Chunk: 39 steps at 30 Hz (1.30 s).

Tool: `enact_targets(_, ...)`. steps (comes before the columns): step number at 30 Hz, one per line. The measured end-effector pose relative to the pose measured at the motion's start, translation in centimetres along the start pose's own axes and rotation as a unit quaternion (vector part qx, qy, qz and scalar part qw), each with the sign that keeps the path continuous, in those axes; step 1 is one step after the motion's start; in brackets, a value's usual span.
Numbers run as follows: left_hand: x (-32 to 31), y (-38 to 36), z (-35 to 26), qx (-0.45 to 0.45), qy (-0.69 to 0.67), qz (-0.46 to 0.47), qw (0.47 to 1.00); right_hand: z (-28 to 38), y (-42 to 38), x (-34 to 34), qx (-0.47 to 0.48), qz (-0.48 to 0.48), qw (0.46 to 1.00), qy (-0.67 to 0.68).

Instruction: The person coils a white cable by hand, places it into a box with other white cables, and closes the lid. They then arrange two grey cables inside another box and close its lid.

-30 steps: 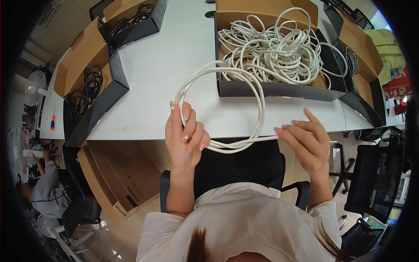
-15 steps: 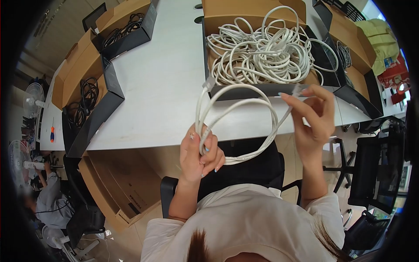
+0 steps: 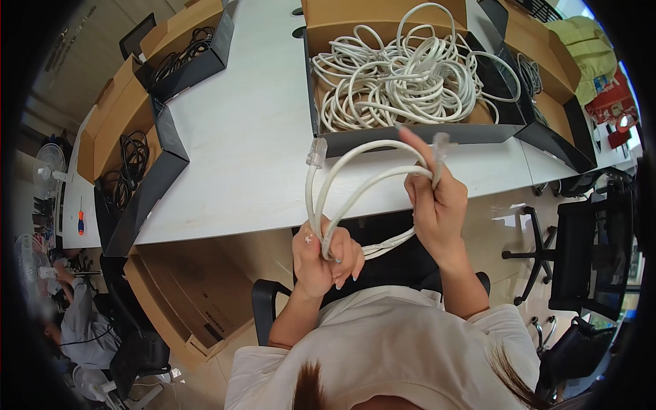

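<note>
I hold a coiled white network cable (image 3: 362, 174) above the near edge of the white table (image 3: 239, 143). My left hand (image 3: 326, 256) is closed around the coil's lower left end. My right hand (image 3: 432, 201) grips the loops at the right, with one clear plug (image 3: 441, 145) sticking up beside its fingers. The other plug (image 3: 316, 152) stands free at the coil's upper left. Behind the coil, an open cardboard box (image 3: 410, 133) holds a tangled heap of white cables (image 3: 396, 75).
Open boxes with black cables stand at the left (image 3: 130, 164) and far left back (image 3: 188, 48). More boxes (image 3: 547, 102) line the right. A cardboard box (image 3: 191, 294) sits on the floor; black chairs (image 3: 588, 246) stand to the right. Another person (image 3: 75, 321) is at lower left.
My right hand has come in and closed around the coil's right side with the plug end. The round loop has been squeezed into a narrower oval. My left hand has sunk slightly.
</note>
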State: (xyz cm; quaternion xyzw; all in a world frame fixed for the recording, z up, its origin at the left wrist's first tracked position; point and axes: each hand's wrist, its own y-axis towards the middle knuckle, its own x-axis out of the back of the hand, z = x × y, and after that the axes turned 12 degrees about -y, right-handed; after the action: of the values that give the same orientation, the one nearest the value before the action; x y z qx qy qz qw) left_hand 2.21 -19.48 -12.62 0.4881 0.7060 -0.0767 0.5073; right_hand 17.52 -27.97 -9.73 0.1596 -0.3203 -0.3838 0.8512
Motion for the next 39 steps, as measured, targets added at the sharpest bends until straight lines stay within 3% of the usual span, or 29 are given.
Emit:
enact_targets(3,-1.2,0.2,-1.0,0.001,0.089,-0.059,0.994,-0.3,0.6,1.0,0.104,0.116,0.986,-0.056)
enact_targets(4,-0.5,0.1,-1.3,0.008,0.052,-0.062,0.997,-0.3,0.4,0.6,0.137,0.120,0.980,-0.080)
enact_targets(5,-0.7,0.4,-1.4,0.058,0.095,-0.090,0.990,-0.4,0.2,0.1,0.170,0.122,0.972,-0.103)
enact_targets(7,-1.2,1.1,-1.7,0.158,0.179,-0.142,0.961,1.3,-0.2,0.8,0.185,0.220,0.945,-0.155)
enact_targets(8,-0.4,0.7,-1.5,0.148,0.104,-0.133,0.974,1.2,-0.4,0.4,0.203,0.199,0.941,-0.184)
enact_targets(11,0.1,0.9,-1.8,0.177,0.102,-0.114,0.972,1.4,-0.5,0.8,0.213,0.207,0.927,-0.230)
enact_targets(12,0.5,1.2,-2.0,0.182,0.050,-0.065,0.980,1.4,-0.5,0.9,0.217,0.206,0.927,-0.227)
enact_targets(16,1.1,2.3,-2.7,0.254,0.047,0.025,0.966,1.2,0.0,1.8,0.214,0.199,0.921,-0.257)
enact_targets(20,0.8,1.7,-2.1,0.248,-0.022,-0.078,0.965,1.0,0.4,2.3,0.221,0.189,0.873,-0.392)
enact_targets(24,-0.7,1.7,-1.8,0.215,0.234,-0.131,0.939,2.0,0.9,2.2,0.272,0.197,0.848,-0.410)
enact_targets(28,-0.7,2.7,-1.9,0.175,0.247,-0.119,0.946,2.2,1.2,2.5,0.276,0.227,0.862,-0.359)
enact_targets(31,-2.6,4.6,-3.0,0.151,0.256,-0.108,0.949,2.5,3.2,3.7,0.272,0.196,0.902,-0.271)
enact_targets(32,-3.4,5.9,-3.6,0.143,0.292,-0.106,0.940,2.7,4.4,4.3,0.269,0.195,0.896,-0.295)
enact_targets(34,-3.7,9.9,-4.8,0.131,0.365,-0.108,0.915,2.2,7.3,4.0,0.233,0.129,0.934,-0.240)
enact_targets(36,-3.4,15.2,-5.4,0.121,0.401,-0.123,0.899,0.8,11.4,2.5,0.246,0.013,0.934,-0.259)
enact_targets(37,-3.3,18.0,-5.6,0.119,0.401,-0.136,0.898,0.3,13.8,2.5,0.266,0.033,0.918,-0.293)
enact_targets(39,0.0,23.0,-6.3,0.164,0.399,-0.079,0.899,-1.3,18.3,2.6,0.283,0.069,0.883,-0.369)
